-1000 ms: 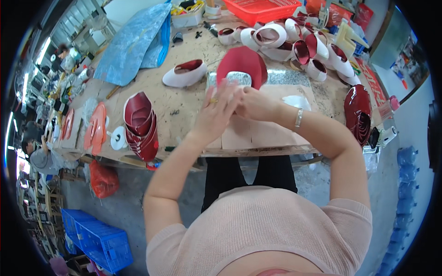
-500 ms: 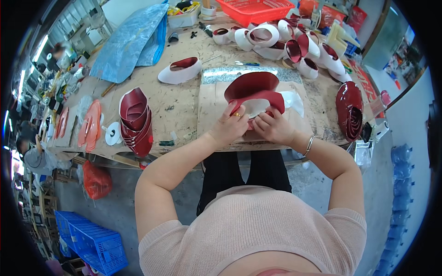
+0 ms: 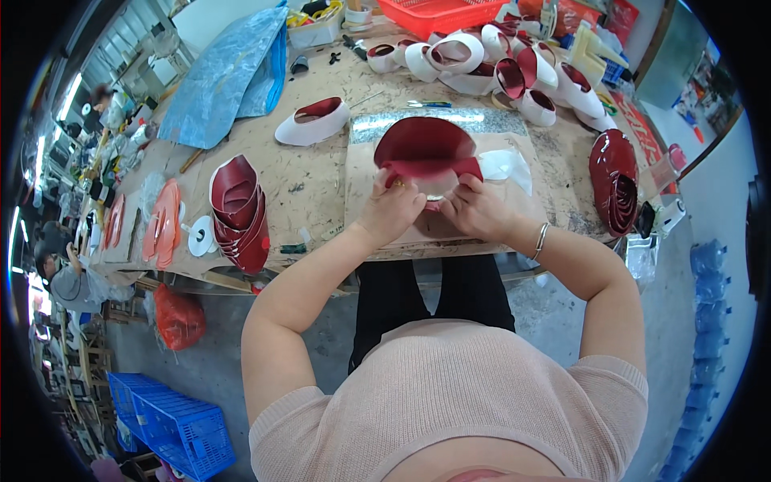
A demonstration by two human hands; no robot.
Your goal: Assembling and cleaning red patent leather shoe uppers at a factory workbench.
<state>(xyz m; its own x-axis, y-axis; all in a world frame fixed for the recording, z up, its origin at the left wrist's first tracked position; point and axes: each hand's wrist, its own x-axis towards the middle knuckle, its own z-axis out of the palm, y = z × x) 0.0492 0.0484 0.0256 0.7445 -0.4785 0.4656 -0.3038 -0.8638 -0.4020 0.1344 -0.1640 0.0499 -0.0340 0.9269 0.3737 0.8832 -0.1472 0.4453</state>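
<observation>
Between my hands is a dark red shoe upper [image 3: 424, 145] with a pale lining, held above a brown sheet at the table's front. My left hand [image 3: 391, 207] grips its left edge, fingers curled over the material. On the opposite edge, my right hand [image 3: 475, 206] pinches the upper with bent fingers. The rounded dark red part stands up away from me, and the pale inner side shows between the hands. A white piece of material [image 3: 506, 166] lies just right of the upper.
Stacked dark red uppers stand at left [image 3: 238, 213] and right [image 3: 614, 185]. A single white-and-red upper [image 3: 313, 120] lies beyond my left hand. Several more [image 3: 458, 60] are heaped at the back right near a red basket [image 3: 442, 14]. A blue plastic sheet [image 3: 221, 76] covers the far left.
The upper has tilted and shifted slightly left, its red edge now lower across the middle. My left hand has moved a little left along with it; both hands keep their grip.
</observation>
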